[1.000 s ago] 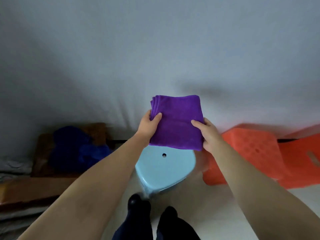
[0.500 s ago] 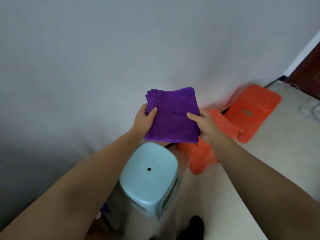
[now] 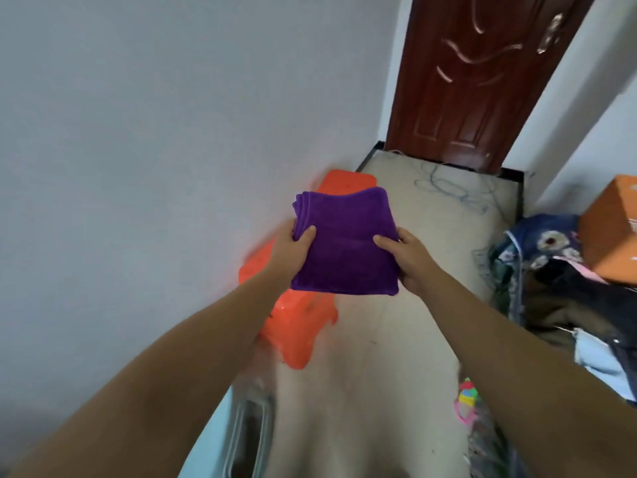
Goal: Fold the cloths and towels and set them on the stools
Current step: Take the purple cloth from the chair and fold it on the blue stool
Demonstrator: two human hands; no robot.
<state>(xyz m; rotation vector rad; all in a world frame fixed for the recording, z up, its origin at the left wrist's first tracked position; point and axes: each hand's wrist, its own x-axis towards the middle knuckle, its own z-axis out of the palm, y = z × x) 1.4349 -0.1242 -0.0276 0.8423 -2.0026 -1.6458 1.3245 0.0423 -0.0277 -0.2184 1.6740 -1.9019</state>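
- Purple towel (image 3: 344,246) is folded into a thick square, its layered edges showing at the upper left corner, and it is held in the air, on no stool.
- Left hand (image 3: 293,250) grips the towel's left edge, thumb on top and fingers underneath.
- Right hand (image 3: 405,257) grips the right edge the same way, thumb pressed onto the top face; the two hands are apart, one at each side.
- Folding of this piece looks done, as I judge it; what is left is setting it down on a seat.
- Below and behind the towel stand two orange stools (image 3: 296,326) against the wall (image 3: 138,132), one near and one farther (image 3: 348,182), partly hidden by the cloth.
- At the bottom edge a light blue stool (image 3: 213,439) shows only in part; nothing can be seen lying on the part that shows.
- Count: one purple towel, two hands, two orange stools, one blue stool.
- To the right lies a heap of clothing (image 3: 558,281); whether any of it belongs to the folding job I cannot tell.
- An orange box (image 3: 610,229) sits above that heap, and a brown door (image 3: 475,77) closes the far end.
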